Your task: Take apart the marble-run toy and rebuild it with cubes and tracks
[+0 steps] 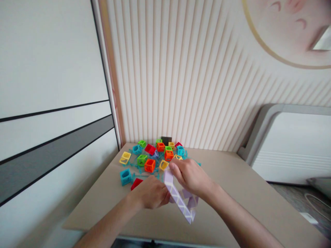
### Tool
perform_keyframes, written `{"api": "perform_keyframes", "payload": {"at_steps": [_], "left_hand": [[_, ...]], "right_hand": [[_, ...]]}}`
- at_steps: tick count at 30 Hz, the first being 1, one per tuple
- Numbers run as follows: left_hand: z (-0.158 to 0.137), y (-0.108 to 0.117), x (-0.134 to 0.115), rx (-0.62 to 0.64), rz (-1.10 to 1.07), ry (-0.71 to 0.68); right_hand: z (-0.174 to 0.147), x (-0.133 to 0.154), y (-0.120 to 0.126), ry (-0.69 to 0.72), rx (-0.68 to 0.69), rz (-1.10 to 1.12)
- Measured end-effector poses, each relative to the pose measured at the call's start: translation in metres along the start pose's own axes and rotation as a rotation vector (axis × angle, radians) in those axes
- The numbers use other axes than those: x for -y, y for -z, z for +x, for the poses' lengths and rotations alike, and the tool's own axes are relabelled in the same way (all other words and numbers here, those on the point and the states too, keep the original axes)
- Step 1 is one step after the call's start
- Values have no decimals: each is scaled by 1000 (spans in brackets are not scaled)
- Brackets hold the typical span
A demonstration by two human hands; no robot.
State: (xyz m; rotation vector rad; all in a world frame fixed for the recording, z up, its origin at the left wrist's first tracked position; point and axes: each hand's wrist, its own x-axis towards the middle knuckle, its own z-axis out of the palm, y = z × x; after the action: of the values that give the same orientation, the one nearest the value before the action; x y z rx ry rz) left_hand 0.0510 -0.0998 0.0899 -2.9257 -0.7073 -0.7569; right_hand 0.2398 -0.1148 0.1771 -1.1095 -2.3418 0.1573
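A lilac and white snake puzzle, bent into an angular loop, is held above the near part of the table. My right hand is closed on its upper end, with the thumb lying along the top. From the other side my left hand grips it with curled fingers, and part of the puzzle is hidden behind them. One long segment slants down toward me, slightly blurred. Just beyond my left hand lies a red block.
Hollow cubes lie scattered at the table's back left, among them a blue cube, an orange cube and a yellow one, with thin blue pieces between. A dark block stands by the ribbed wall. A white cabinet borders the left.
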Motion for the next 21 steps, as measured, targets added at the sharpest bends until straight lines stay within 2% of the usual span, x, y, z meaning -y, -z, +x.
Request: {"api": "perform_keyframes", "payload": {"at_steps": [2,3,6,8,10,13,16,17,19,21], "left_hand": [[0,5,-3,-139,28,-148],[1,7,-4,-207,31,-176],[1,13,-2,-367,24,-79],[-1,14,2,-411,71,-7],[-5,12,9,-413,133,89],[-12,7,22,-378,242,328],[-16,1,30,-192,319,542],[-16,-1,30,-100,320,557],[-16,-1,26,44,285,491],[-16,2,19,84,191,351]], "right_hand": [[10,-13,-14,-123,39,43],[12,-19,-22,-160,78,58],[6,-26,-46,-155,117,72],[-5,-24,-54,-109,143,45],[-20,-16,-55,-134,182,-50],[-41,1,-50,-222,244,-209],[-56,21,-48,-150,284,-272],[-59,25,-48,-103,276,-288],[-60,29,-46,23,223,-303],[-55,24,-41,175,131,-272]]}}
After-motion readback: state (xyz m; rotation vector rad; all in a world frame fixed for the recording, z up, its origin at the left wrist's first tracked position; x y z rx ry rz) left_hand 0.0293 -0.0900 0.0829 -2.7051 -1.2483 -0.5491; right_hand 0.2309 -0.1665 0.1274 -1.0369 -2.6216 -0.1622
